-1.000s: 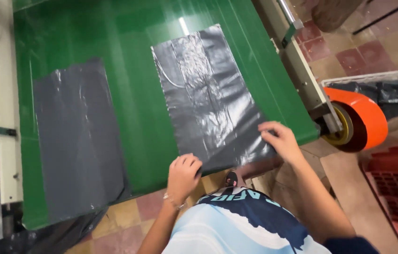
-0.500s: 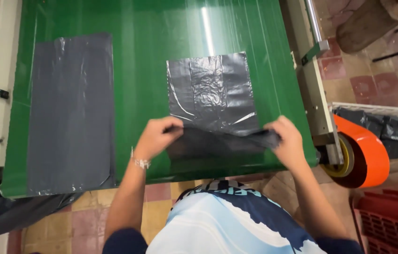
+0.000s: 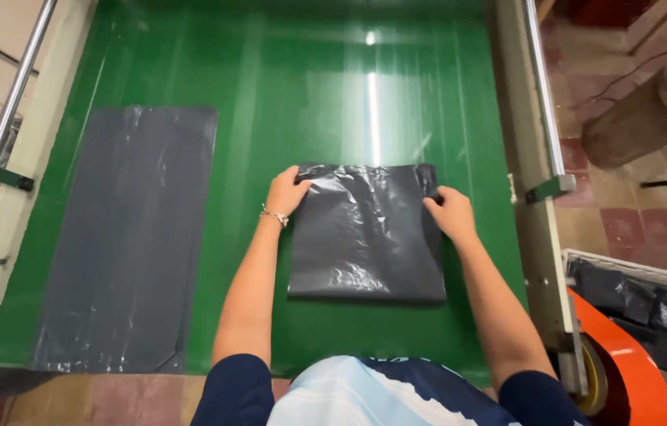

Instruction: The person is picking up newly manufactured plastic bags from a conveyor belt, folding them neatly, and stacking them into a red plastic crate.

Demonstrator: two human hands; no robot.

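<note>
The folded black plastic bag lies flat in the middle of the green bench; the left hand pinches its far left corner and the right hand presses the far right edge, fingers closed on the plastic, probably to keep the fold square; the bag is glossy, wrinkled, doubled over; a second grey bag lies spread flat, well apart to the left.

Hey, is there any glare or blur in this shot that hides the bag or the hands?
Head view: a bright glare streak runs down the green belt above the folded black bag, whose crinkles catch small highlights; the left hand and right hand are sharp, as is the flat grey bag.
</note>
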